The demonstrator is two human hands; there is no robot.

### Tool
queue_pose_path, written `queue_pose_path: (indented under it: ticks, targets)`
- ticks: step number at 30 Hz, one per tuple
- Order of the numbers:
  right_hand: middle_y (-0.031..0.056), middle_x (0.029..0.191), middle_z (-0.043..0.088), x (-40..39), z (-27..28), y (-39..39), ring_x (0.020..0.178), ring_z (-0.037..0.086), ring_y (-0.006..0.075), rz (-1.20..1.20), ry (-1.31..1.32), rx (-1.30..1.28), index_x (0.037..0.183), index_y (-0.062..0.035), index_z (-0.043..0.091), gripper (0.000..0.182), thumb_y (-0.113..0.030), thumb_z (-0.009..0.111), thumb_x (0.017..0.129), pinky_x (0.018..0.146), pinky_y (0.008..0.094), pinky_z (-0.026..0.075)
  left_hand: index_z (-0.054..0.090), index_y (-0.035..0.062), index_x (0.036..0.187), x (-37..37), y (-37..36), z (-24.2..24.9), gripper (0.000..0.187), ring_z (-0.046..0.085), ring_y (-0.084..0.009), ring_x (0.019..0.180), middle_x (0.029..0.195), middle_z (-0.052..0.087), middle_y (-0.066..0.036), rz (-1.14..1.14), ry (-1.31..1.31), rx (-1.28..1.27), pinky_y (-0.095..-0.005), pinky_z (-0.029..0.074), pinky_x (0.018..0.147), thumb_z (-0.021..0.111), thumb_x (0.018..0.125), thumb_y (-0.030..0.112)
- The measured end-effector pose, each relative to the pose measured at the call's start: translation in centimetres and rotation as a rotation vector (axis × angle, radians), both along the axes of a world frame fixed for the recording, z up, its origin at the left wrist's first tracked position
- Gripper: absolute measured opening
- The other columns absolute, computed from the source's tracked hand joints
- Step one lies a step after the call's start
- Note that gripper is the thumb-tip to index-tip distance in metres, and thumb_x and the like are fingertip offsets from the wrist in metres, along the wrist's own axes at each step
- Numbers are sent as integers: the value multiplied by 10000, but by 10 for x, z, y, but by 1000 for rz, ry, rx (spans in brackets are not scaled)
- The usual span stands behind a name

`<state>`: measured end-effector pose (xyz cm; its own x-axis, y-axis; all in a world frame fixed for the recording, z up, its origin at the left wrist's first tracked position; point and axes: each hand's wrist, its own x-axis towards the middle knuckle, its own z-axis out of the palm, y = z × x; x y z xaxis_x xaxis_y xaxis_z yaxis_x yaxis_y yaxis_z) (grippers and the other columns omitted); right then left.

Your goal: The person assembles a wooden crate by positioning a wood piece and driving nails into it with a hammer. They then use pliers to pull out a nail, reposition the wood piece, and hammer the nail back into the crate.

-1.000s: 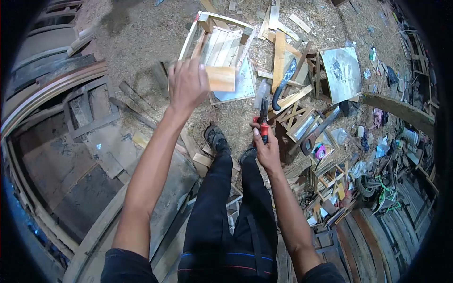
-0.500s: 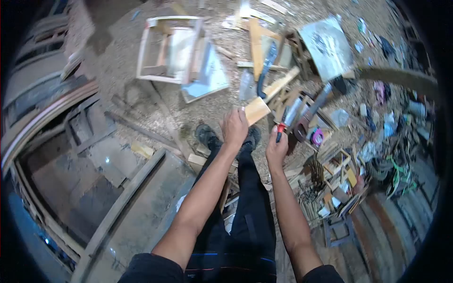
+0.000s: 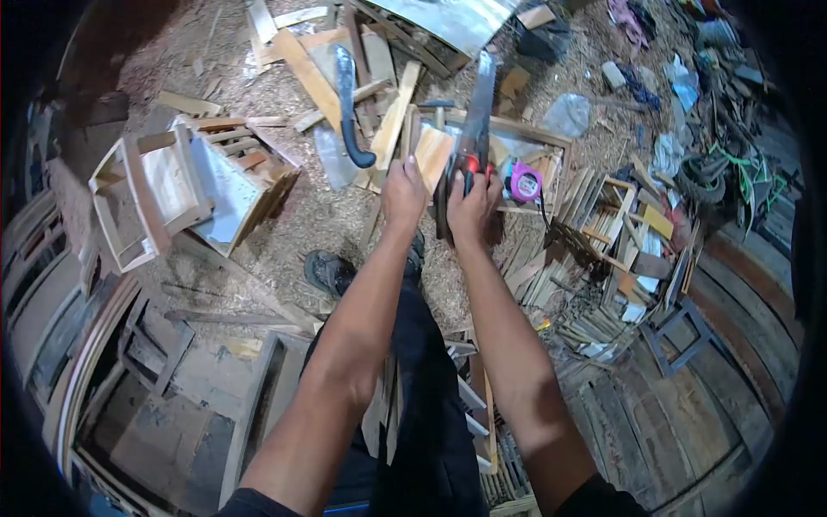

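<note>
Red-handled pliers (image 3: 471, 164) moved up beside the saw (image 3: 479, 99), one o'clock, my right hand (image 3: 473, 202) wrapped round them; left hand (image 3: 404, 194) grips wood block (image 3: 433, 159), twelve o'clock. Saw reachable, both hands full.

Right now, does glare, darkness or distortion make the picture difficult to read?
Head view: pale glare on the shiny sheet at the top edge; black corners; planks at lower right look bowed, probably from the wide lens; the red-handled tool in the right hand is hard to separate from the saw.
</note>
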<state>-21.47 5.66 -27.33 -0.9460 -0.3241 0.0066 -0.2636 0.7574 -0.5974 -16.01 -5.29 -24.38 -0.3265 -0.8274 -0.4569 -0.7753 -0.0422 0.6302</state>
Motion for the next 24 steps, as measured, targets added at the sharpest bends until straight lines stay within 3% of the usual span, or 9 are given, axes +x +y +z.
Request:
queue_pose_path:
  ticks: [5,9,12,15,16,18,20,22,24]
  targets:
    - [212,1289,498,-11,14,3,1213,467,417,81,99,206,1135,-36,609,316,-174,699,865,1008,555,362,640,-36,884,-3,10,-26,446,611,-516,856,865,642,-318,-38,74,-38,-554,462,750,482,1038,350]
    - [202,1247,509,3,30,-6,1177,498,428,295,-97,-44,1193,-10,573,347,-66,650,859,983,485,416,653,-55,808,23,-3,1,460,605,-459,714,773,612,-305,61,124,-55,-506,455,680,495,1011,326]
    - [240,1201,515,23,-9,-8,1132,529,434,412,-114,-5,1222,23,538,395,-87,672,868,980,481,440,634,-52,777,73,-34,62,441,559,-387,552,654,576,-276,-16,-14,2,-485,432,592,521,997,313]
    - [250,1165,523,26,23,-39,1075,578,437,291,-152,305,1186,45,507,438,-148,727,860,947,495,473,616,-55,765,141,-57,106,421,518,-300,493,610,555,-250,-36,29,-81,-443,413,546,546,994,292]
    - [249,1157,526,26,26,-44,1065,589,444,246,-185,405,1170,46,501,451,-169,742,855,944,502,478,616,-55,765,162,-65,114,421,518,-300,493,610,555,-250,-15,26,-90,-443,413,546,546,994,292]
    - [259,1188,537,24,19,-48,1055,601,467,176,-186,449,1220,38,475,492,-218,725,882,917,512,498,675,-14,787,199,-81,125,377,631,-466,693,721,614,-279,95,-95,-31,-498,482,622,578,966,303]
    - [282,1181,551,19,1,-39,1044,604,464,167,-88,459,1192,62,521,461,-243,703,898,912,517,498,679,-5,797,224,-89,124,368,634,-461,681,717,621,-268,136,-83,-75,-495,485,613,577,967,306]
    - [296,1136,574,9,5,-45,1062,594,463,207,-172,556,1114,78,589,409,-258,688,904,922,521,490,599,-50,753,233,-94,123,393,470,-252,486,590,538,-220,181,-30,-211,-412,410,535,567,990,262]
    - [297,1037,606,1,-7,-39,1009,609,470,286,-102,465,1063,100,615,360,-235,606,933,899,528,480,623,-31,799,237,-102,121,348,482,-255,508,625,573,-214,210,-7,-184,-415,418,547,570,989,256]
